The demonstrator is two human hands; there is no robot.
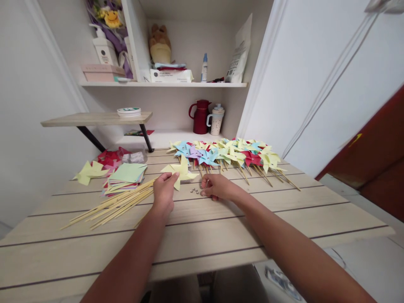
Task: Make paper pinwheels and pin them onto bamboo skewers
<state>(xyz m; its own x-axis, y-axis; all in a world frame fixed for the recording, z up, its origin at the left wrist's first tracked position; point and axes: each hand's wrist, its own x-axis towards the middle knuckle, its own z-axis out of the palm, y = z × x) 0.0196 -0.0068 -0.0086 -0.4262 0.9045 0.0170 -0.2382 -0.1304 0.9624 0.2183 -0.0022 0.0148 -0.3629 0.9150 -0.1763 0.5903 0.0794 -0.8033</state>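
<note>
My left hand (164, 189) is closed on a pale yellow paper pinwheel (182, 171), pinching it between thumb and fingers, with its blades spread above the table. A thin wooden stick shows under my left wrist; whether it joins this pinwheel I cannot tell. My right hand (214, 186) is at the table beside several small metallic beads (195, 191), its fingers curled and pinched together. Whatever lies between those fingertips is too small to make out. Left of my left hand lies a bundle of wooden sticks (116, 206).
Pinwheels on sticks (233, 155) cover the back right of the table. Square paper sheets (128, 173), a loose yellow pinwheel (90, 172) and a clear box (135, 156) lie at left. A raised wooden shelf (97, 119), red jug (200, 118) and cup (216, 120) stand behind.
</note>
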